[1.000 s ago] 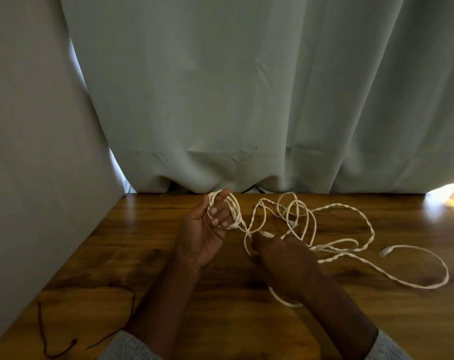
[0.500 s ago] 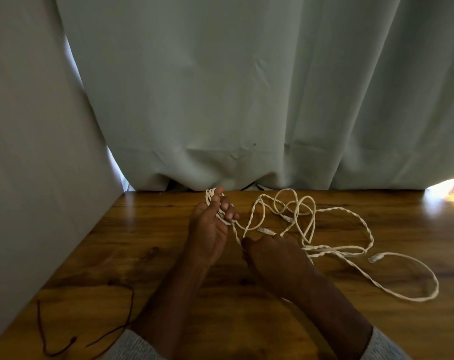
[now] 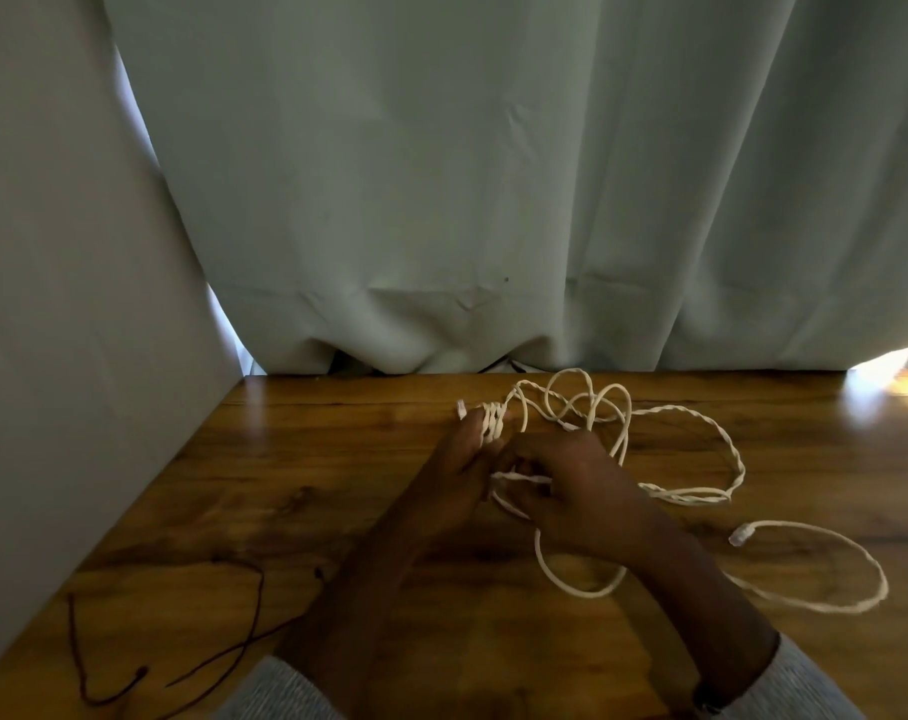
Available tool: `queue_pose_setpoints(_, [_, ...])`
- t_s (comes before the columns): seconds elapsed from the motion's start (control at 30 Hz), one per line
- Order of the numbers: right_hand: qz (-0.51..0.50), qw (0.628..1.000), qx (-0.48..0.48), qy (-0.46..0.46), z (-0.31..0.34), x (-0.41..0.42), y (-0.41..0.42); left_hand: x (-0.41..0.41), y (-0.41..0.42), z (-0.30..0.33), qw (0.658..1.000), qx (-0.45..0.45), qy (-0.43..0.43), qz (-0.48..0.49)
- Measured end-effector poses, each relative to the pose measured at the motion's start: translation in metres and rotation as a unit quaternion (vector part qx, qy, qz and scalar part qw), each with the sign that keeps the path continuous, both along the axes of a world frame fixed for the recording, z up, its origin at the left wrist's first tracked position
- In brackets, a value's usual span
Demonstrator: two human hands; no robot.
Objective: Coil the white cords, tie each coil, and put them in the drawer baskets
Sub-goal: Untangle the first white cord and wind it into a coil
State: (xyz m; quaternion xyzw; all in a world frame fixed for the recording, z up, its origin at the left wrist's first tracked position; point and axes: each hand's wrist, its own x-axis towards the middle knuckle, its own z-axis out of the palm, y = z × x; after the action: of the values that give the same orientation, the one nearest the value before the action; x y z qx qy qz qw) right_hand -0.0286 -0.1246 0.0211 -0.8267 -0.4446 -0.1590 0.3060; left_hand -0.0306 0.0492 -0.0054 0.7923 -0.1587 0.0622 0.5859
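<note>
A long white cord [image 3: 701,496] lies in loose loops on the wooden table [image 3: 337,459], its free end plug [image 3: 740,536] off to the right. My left hand [image 3: 457,470] holds a small coil of the cord [image 3: 493,420] wound around its fingers, a short end sticking out at the top. My right hand [image 3: 571,485] is pressed close against the left and pinches a strand of the cord that runs across between them. A loop hangs below my right wrist. No drawer or basket is in view.
A thin dark cord [image 3: 181,646] lies at the near left of the table. A grey curtain [image 3: 493,200] hangs along the table's far edge and a pale wall [image 3: 51,304] stands on the left.
My right hand has moved left and up against my left hand, drawing a strand across it. The loose loops on the table have shifted and the trailing end has slid nearer.
</note>
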Motion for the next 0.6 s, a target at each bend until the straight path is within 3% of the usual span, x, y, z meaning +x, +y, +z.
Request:
queue_pose_setpoints(0.13, [-0.021,0.999,0.030,-0.009,0.007,0.003,-0.010,-0.003,-0.001,0.001,0.992,-0.066,0.101,-0.046])
queue_pose_setpoints(0.27, [-0.047,0.998,0.039,-0.001,0.008,0.012,-0.017,-0.007,-0.001,0.005,0.941,-0.200,0.194,-0.190])
queue_pose_setpoints(0.4, [-0.049,0.997,0.066,0.015,0.009,0.018,-0.026,-0.009,-0.003,0.005,0.936,-0.184,0.204,-0.220])
queue_pose_setpoints(0.5, [-0.039,0.992,0.085,0.090,0.006,0.018,-0.021,-0.010,-0.002,0.006,0.933,-0.223,0.196,-0.205])
queue_pose_setpoints(0.6, [-0.021,0.969,0.129,0.212,0.006,0.014,-0.014,-0.005,0.003,0.008,0.906,-0.313,0.213,-0.189])
